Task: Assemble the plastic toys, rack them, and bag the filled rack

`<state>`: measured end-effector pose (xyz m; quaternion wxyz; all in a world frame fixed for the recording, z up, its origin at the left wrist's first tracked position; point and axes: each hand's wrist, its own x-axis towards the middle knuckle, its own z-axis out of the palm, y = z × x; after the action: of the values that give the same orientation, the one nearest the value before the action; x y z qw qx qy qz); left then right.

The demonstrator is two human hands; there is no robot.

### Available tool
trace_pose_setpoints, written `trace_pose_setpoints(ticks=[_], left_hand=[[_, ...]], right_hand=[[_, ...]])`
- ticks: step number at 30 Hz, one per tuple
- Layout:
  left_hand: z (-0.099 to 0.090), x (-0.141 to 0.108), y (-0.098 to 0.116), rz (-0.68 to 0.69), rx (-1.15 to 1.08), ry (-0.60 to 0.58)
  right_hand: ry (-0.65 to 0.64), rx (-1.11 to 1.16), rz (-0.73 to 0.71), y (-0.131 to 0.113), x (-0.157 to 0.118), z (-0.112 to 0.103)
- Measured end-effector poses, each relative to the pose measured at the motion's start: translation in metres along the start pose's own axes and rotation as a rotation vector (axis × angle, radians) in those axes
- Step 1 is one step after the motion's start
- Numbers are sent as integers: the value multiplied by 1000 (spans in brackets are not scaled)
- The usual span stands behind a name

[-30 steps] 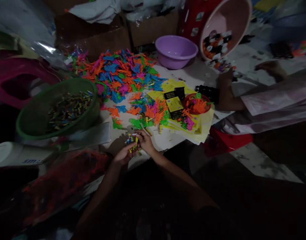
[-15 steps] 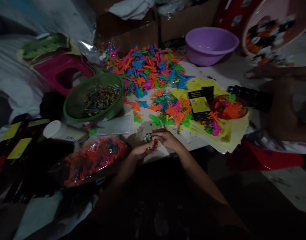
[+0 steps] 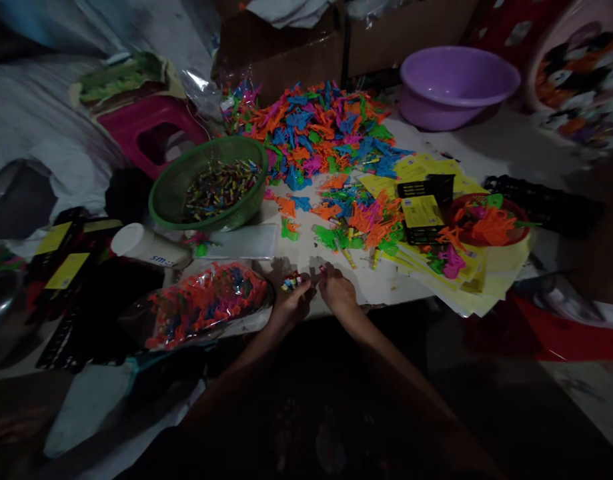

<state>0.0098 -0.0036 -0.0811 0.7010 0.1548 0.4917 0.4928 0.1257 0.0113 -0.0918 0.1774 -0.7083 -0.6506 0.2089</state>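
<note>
My left hand [image 3: 290, 305] is closed around a small bundle of short coloured sticks [image 3: 290, 282], whose ends stick out past the fingers. Just to its right, my right hand [image 3: 338, 291] pinches one small reddish stick [image 3: 323, 269], mostly hidden by the fingers. The hands are close together at the table's front edge. Beyond them lie a yellow stick [image 3: 348, 258] and a second yellow stick [image 3: 375, 259]. A green basin [image 3: 161, 207] holds many similar short sticks. Loose orange, green and pink plastic pieces [image 3: 371, 223] lie beyond my right hand.
A large pile of coloured plastic pieces [image 3: 311, 130] fills the back. Left are a clear bag of pieces [image 3: 211, 303] and a white bottle [image 3: 149, 247]. Right are yellow cards [image 3: 421, 213], a red bowl [image 3: 523, 230] and a purple basin [image 3: 459, 77].
My hands have moved apart; the right one now pinches a single small stick. The view has shifted, and the other person's arm at the right no longer shows clearly.
</note>
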Motion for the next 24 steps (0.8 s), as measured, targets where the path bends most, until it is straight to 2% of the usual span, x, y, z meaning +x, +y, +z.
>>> trace_pose_setpoints(ticks=[6,8,11,14,17,19,24], left_hand=[[8,-1,-4,-69,-43,-151],[12,0,-4,-69,-56,-175],[13,0,-2,-78,-42,-192],[9,-2,3,-126,-20,-201],[3,-2,13,-205,51,-186],[-1,-1,21,-167,95,-151],[-10,0,33,126,89,80]], right_hand=[[-35,510,-111,-2,3,-10],[46,507,-142,-7,-3,-11],[167,339,-161,-10,-9,-11],[114,279,-201,-5,-7,-8],[78,365,-228,1,1,-3],[73,452,-226,4,5,0],[57,540,-270,8,8,3]])
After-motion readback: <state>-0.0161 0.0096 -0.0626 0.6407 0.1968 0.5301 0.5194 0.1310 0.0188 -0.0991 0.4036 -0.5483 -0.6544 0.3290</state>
